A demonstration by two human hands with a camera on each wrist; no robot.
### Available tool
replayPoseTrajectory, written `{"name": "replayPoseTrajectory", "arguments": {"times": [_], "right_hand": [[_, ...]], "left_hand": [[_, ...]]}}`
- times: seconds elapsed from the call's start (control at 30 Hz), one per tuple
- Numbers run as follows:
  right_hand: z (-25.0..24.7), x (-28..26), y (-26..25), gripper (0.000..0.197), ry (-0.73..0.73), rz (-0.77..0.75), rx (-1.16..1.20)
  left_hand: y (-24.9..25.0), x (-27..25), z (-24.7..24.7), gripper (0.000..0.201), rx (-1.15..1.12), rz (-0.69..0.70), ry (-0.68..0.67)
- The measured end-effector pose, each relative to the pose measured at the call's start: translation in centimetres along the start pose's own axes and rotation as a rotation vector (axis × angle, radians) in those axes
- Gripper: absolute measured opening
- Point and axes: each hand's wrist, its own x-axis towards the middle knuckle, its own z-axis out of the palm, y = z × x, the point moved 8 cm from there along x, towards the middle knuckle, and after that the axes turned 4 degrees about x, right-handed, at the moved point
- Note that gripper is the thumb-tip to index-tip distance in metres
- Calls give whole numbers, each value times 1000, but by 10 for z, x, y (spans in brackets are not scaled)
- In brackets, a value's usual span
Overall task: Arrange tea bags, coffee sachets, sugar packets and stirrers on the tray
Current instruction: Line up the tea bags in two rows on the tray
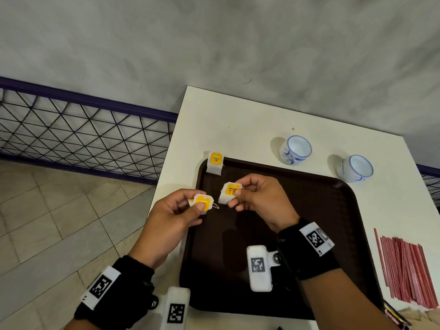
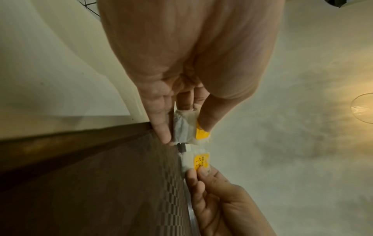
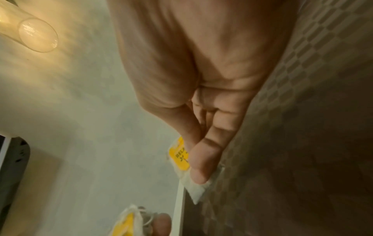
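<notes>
Left hand [image 1: 171,210] pinching a tea bag [image 1: 203,203] at frame centre, right hand [image 1: 259,198] pinching another tea bag [image 1: 229,192], long axis slanting lower left, over brown tray [image 1: 333,210], third tea bag [image 1: 215,162] upright on tray's upper-left rim

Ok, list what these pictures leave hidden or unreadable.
- Left tea bag: label print unreadable in the head view, left hand thumb covers it.
- Right tea bag: label partly under right hand fingers.
- Stirrers: far ends cut off by the head view's right edge.
- Tray: near edge hidden by the right forearm.
</notes>
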Motion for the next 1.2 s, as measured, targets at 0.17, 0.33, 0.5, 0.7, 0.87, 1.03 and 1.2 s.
{"name": "replayPoseTrajectory", "arguments": {"times": [0.17, 0.33, 0.5, 0.7, 0.87, 1.03, 1.2], "right_hand": [[5, 24, -6, 7, 53, 10, -91], [17, 48, -6, 8, 66, 47, -125], [25, 60, -4, 5, 81, 53, -106], [23, 65, -4, 9, 119, 41, -85], [25, 68, -5, 18, 128, 34, -50], [25, 71, -4, 18, 165, 25, -66], [20, 72, -5, 13, 227, 0, -180]], "left_hand": [[-2, 0, 1, 22, -3, -4, -1], [-2, 2, 0, 22, -16, -7, 2], [-3, 2, -1, 22, -9, -10, 0], [-4, 2, 0, 21, -9, -13, -4], [-5, 2, 0, 21, -5, -14, -5], [-3, 3, -1, 21, 0, -9, -6], [-3, 3, 0, 24, 19, -3, -19]]}}
